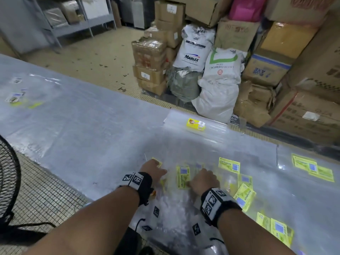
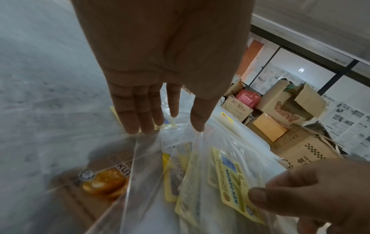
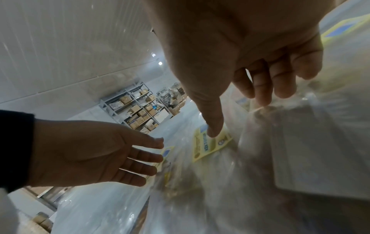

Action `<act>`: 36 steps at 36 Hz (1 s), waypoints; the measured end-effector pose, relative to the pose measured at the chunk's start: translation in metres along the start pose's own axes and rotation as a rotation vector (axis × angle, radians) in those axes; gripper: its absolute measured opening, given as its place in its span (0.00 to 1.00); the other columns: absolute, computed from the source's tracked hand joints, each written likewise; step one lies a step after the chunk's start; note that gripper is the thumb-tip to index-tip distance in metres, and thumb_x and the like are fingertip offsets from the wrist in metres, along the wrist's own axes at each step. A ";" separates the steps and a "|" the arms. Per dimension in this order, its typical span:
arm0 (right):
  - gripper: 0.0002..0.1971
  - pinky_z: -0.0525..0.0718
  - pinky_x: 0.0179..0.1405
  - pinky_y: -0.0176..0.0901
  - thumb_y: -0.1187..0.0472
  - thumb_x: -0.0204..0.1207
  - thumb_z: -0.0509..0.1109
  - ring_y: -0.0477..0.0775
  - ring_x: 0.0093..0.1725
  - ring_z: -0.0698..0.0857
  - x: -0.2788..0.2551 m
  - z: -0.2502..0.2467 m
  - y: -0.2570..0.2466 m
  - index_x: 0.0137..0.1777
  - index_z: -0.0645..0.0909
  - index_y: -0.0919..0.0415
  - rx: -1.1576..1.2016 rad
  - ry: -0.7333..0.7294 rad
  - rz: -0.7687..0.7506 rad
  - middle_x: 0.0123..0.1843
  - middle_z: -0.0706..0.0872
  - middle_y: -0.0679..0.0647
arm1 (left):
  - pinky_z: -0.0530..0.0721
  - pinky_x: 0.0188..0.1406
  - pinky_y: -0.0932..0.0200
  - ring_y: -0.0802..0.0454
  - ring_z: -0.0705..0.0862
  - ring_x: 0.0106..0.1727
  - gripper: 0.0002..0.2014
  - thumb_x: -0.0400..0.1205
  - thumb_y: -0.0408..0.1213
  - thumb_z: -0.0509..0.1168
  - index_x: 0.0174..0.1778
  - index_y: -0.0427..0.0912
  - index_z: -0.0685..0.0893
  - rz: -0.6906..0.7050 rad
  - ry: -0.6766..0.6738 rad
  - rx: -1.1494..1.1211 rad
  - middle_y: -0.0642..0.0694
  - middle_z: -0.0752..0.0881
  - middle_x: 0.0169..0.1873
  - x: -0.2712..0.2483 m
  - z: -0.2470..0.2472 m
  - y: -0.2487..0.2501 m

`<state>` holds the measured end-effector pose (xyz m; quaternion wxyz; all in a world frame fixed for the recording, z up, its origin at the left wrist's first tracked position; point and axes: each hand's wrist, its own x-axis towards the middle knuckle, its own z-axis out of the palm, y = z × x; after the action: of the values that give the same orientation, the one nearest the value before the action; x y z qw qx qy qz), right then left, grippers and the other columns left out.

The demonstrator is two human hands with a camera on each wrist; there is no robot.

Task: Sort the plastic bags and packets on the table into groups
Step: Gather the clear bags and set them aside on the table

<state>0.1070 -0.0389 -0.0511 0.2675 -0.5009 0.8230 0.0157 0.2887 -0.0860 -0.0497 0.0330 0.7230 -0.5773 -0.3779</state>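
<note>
Clear plastic bags with yellow labels (image 1: 182,177) lie in a loose heap at the near middle of the plastic-covered table (image 1: 92,126). My left hand (image 1: 154,171) is flat, its straight fingers (image 2: 140,125) touching the top edge of a clear bag. A bag printed brown with an orange picture (image 2: 104,182) lies under that heap. My right hand (image 1: 204,181) is just right of the left. Its thumb (image 3: 213,133) presses on one yellow label (image 3: 204,147) and its fingers (image 3: 264,98) curl behind the bunched plastic, pinching it. Both wrist views are blurred.
More yellow-labelled bags (image 1: 312,168) lie scattered to the right and at the near right (image 1: 276,229). A few lie far left (image 1: 15,96). A yellow packet (image 1: 196,124) sits on a clear bundle at the far edge. Cartons and sacks (image 1: 217,74) stand beyond. A fan (image 1: 7,181) stands left.
</note>
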 end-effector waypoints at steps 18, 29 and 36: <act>0.43 0.71 0.69 0.51 0.27 0.68 0.68 0.61 0.70 0.71 -0.007 0.018 -0.010 0.72 0.68 0.59 -0.098 0.211 -0.013 0.70 0.72 0.59 | 0.82 0.59 0.55 0.45 0.84 0.63 0.27 0.81 0.46 0.70 0.75 0.43 0.74 0.034 -0.056 -0.119 0.42 0.83 0.66 0.006 0.002 -0.017; 0.38 0.70 0.70 0.53 0.33 0.71 0.66 0.61 0.70 0.69 -0.015 0.040 -0.025 0.72 0.67 0.58 -0.133 0.151 -0.096 0.71 0.70 0.58 | 0.78 0.56 0.60 0.46 0.83 0.62 0.21 0.83 0.45 0.69 0.71 0.43 0.78 0.072 -0.068 -0.209 0.43 0.82 0.66 0.014 0.004 -0.020; 0.26 0.72 0.69 0.52 0.46 0.78 0.59 0.60 0.70 0.72 -0.020 0.033 -0.031 0.73 0.71 0.59 -0.099 0.190 -0.114 0.72 0.74 0.58 | 0.81 0.58 0.56 0.43 0.85 0.62 0.20 0.83 0.47 0.69 0.67 0.38 0.82 0.125 -0.099 -0.236 0.42 0.85 0.63 0.009 0.005 -0.014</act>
<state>0.1536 -0.0284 -0.0630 0.1639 -0.5587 0.8130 -0.0067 0.2973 -0.0873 -0.0642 0.1127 0.6572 -0.5737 -0.4757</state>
